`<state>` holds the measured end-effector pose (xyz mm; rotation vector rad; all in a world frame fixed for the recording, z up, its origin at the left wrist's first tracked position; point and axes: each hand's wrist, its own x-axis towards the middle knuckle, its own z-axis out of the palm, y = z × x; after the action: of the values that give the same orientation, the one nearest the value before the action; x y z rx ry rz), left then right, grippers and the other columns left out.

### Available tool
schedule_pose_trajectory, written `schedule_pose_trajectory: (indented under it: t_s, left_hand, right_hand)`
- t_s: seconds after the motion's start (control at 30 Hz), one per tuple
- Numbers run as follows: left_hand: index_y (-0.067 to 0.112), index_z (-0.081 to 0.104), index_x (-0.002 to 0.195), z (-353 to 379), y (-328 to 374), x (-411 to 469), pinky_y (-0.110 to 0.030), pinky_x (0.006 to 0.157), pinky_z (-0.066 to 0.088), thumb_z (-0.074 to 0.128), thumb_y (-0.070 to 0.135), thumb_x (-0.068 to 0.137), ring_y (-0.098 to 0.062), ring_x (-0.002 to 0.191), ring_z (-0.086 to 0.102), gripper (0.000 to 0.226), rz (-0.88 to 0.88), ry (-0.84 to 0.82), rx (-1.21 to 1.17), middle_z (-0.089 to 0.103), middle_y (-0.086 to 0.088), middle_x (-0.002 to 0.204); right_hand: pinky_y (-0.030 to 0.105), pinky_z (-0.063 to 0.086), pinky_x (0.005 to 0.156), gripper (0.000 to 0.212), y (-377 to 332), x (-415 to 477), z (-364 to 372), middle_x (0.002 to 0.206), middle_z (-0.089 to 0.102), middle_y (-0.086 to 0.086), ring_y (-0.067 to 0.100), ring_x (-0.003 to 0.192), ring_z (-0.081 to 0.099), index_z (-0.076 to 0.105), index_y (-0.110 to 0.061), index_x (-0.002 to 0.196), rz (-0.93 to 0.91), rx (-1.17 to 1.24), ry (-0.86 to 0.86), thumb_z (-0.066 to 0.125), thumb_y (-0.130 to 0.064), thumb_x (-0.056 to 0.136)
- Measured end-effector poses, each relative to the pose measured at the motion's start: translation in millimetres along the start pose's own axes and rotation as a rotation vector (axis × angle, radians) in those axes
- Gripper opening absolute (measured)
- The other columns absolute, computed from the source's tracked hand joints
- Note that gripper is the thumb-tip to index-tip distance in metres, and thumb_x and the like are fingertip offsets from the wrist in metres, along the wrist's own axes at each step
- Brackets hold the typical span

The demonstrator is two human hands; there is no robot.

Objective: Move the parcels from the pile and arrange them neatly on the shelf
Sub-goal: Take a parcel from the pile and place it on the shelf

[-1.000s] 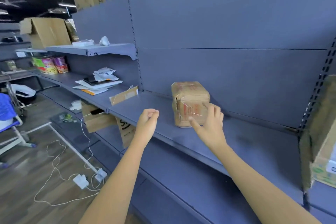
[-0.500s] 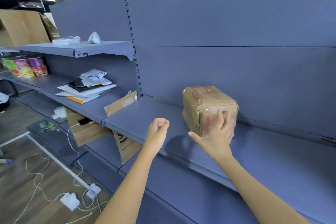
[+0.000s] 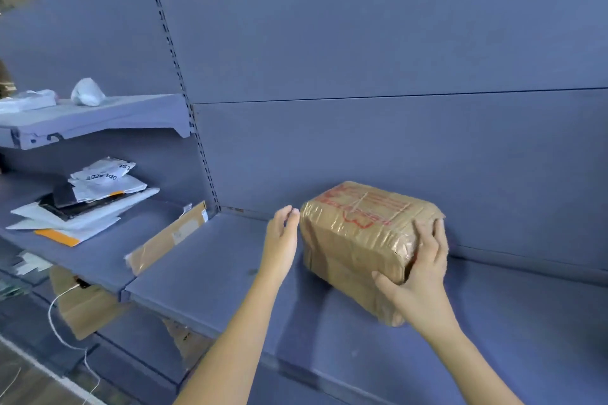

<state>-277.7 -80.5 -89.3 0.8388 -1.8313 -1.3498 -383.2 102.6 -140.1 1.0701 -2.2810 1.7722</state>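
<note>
Your right hand [image 3: 419, 276] grips the near right end of the taped brown parcel [image 3: 358, 240], fingers spread over it, while your left hand [image 3: 281, 240] hangs loose and unclenched just beside its left end. That parcel sits on the blue shelf [image 3: 204, 260], its far end near the back panel [image 3: 394, 148], with bare shelf either side.

Your two forearms come up from the bottom edge, both bare from the frame edge to the wrist, with no sleeve or cuff showing. Your left hand [image 3: 280, 242] is ungloved, and no ring or watch shows on it. Your right hand [image 3: 419, 279] is likewise ungloved, its wrist without band or strap. Your fingers are slim, the nails short and unpainted where they show.
</note>
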Motion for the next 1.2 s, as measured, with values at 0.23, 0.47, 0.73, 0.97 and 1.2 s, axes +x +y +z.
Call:
schedule_pose_trajectory:
  t_s: [0.23,0.47,0.73,0.97,1.2]
  left_hand:
    - [0.022,0.067,0.107,32.6,3.0,46.5,-0.029,0.095,0.047,0.060,0.041,0.090,-0.011,0.109,0.062,0.026,-0.036,-0.132,-0.188,0.068,0.008,0.109]
    - [0.022,0.067,0.101,11.0,-17.3,51.5,-0.020,0.075,0.048,0.058,0.030,0.094,-0.005,0.093,0.066,0.014,-0.053,-0.303,-0.301,0.071,0.006,0.101]
    - [0.020,0.062,0.115,-21.6,-32.9,38.8,-0.025,0.085,0.048,0.061,0.029,0.092,-0.005,0.102,0.065,0.025,-0.043,-0.483,-0.391,0.070,0.009,0.111]
    - [0.015,0.054,0.073,-83.9,-40.3,46.2,-0.027,0.053,0.031,0.057,0.037,0.071,-0.013,0.048,0.043,0.022,-0.337,-0.658,-0.411,0.050,0.003,0.060]
    - [0.021,0.076,0.097,-90.1,-27.6,26.0,-0.036,0.093,0.048,0.046,0.068,0.085,-0.020,0.093,0.068,0.057,-0.501,-0.861,-0.266,0.074,-0.003,0.099]
  right_hand:
    - [0.027,0.015,0.112,0.093,0.2,4.0,-7.5,0.142,-0.014,-0.042,-0.018,0.137,-0.014,0.009,-0.070,0.122,0.025,0.075,-0.025,0.063,-0.039,0.052]
    - [0.023,0.017,0.112,0.092,-12.9,-7.8,4.9,0.141,-0.016,-0.046,-0.019,0.138,-0.010,0.010,-0.066,0.129,0.111,0.112,-0.028,0.061,-0.040,0.057]
    - [0.036,0.040,0.095,0.058,-21.3,-28.2,2.3,0.140,0.045,-0.009,0.022,0.138,0.038,0.060,-0.013,0.107,0.140,0.209,0.220,0.051,-0.065,0.084]
    - [0.035,0.042,0.081,0.039,-61.2,-63.2,37.6,0.115,0.063,-0.004,0.015,0.111,0.057,0.056,-0.020,0.118,0.389,0.653,0.655,0.034,-0.048,0.100]
    - [0.044,0.048,0.091,0.056,-74.9,-67.8,41.5,0.114,0.070,0.014,0.029,0.105,0.066,0.062,-0.013,0.120,0.584,0.695,0.246,0.050,-0.058,0.089]
